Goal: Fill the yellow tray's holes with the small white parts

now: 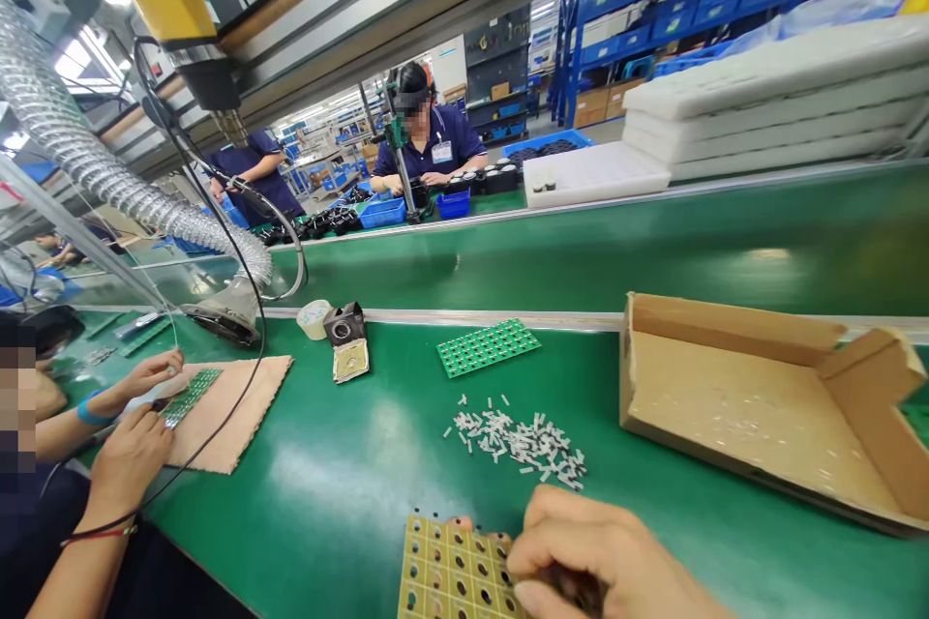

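A tan circuit board panel (457, 571), marked in a grid with rows of dark holes, is raised at the bottom of the head view. My left hand (460, 523) shows only as fingertips behind its far edge, gripping it from below; the rest is hidden. Over the panel's right side is my right hand (602, 546), its fingers curled and pinched together. Whatever lies between those fingers is hidden. Beyond both hands a loose heap of small grey-white strips (523, 440) lies on the green table (348, 503). Farther back rests a green circuit board panel (489, 346).
An open cardboard box (726, 406) stands at right. A tape roll (314, 318) and a small tin-like container (351, 360) sit back left. At left, a co-worker's hands (137, 435) work on a board over a tan cloth (232, 406). A fume duct (232, 305) hangs nearby.
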`<state>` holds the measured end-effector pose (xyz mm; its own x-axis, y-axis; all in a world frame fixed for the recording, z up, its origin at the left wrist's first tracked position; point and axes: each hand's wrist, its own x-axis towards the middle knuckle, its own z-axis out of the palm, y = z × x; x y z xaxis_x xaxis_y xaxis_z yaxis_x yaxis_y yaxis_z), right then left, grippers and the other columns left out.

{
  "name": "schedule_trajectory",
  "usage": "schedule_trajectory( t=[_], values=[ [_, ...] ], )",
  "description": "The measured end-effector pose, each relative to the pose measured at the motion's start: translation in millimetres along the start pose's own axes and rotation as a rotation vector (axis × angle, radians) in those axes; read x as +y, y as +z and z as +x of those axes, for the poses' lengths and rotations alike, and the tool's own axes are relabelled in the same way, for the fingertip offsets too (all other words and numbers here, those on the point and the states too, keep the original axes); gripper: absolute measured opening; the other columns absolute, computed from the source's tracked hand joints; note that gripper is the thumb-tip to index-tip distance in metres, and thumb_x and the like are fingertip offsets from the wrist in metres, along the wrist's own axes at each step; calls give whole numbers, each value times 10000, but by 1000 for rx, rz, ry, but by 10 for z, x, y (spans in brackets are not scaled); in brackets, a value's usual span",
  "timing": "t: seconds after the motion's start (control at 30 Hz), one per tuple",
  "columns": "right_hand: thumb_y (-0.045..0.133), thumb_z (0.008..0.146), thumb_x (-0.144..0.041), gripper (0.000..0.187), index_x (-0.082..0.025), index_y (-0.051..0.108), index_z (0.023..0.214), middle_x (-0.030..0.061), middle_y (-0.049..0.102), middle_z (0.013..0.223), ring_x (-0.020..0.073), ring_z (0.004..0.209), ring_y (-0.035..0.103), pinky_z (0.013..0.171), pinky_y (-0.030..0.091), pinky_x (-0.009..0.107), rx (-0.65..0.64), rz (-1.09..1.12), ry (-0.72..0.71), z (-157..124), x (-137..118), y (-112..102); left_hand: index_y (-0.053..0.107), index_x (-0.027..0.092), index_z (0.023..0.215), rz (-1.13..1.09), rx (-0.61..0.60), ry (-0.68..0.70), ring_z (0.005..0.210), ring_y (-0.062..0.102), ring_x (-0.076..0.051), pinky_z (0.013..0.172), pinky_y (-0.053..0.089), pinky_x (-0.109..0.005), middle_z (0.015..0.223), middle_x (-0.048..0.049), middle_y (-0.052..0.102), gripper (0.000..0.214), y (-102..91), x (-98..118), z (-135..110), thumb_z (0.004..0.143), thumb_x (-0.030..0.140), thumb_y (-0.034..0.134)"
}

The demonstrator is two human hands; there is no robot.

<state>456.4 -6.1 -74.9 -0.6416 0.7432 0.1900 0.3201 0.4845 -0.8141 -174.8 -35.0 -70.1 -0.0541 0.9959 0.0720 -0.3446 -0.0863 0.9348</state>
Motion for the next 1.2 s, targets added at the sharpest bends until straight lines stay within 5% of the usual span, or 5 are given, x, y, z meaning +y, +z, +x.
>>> schedule_trajectory(
  t=[0.2, 0.5, 0.73, 0.87, 1.2],
  values=[
    [519, 895, -174, 198, -233, 656, 765, -5, 632, 757, 144, 629, 591, 574, 464, 261, 87, -245, 69, 183, 377, -401, 665, 33, 777, -267, -146, -54, 951, 675, -76, 824, 541, -198, 763, -1, 699, 432, 223, 90, 80, 947, 83, 272],
    [541, 844, -43, 207, -226, 624, 795, 33, 612, 854, 224, 838, 573, 696, 470, 341, -55, -401, -40, 207, 677, -239, 687, 106, 706, 232, -27, -21, 1365, 400, -248, 969, 476, -467, 937, -55, 714, 499, 2050, -761, 147, 883, 534, 503],
    [402, 926, -86, 230, -203, 556, 803, 68, 588, 839, 233, 769, 518, 677, 443, 376, -41, -376, -65, 197, 607, -120, 606, 210, 545, 810, 234, 198, 1459, 174, -104, 1169, 304, -402, 598, 30, 594, 297, 510, -67, 94, 654, 382, 823],
    [327, 994, -132, 200, -209, 504, 942, 40, 578, 883, 184, 780, 546, 692, 473, 326, -24, -240, -43, 177, 556, -115, 610, 214, 632, 555, 430, 248, 1378, 295, 62, 1088, 414, -184, 708, 61, 609, 282, -170, 101, 40, 776, -22, 664],
    [391, 985, -258, 217, -232, 566, 861, 0, 629, 771, 149, 654, 629, 595, 516, 254, -42, 29, 119, 156, 303, -178, 561, 50, 715, -531, 397, 71, 929, 688, -71, 664, 555, -239, 636, 11, 621, 399, 796, 112, 165, 995, 145, 292]
  ],
)
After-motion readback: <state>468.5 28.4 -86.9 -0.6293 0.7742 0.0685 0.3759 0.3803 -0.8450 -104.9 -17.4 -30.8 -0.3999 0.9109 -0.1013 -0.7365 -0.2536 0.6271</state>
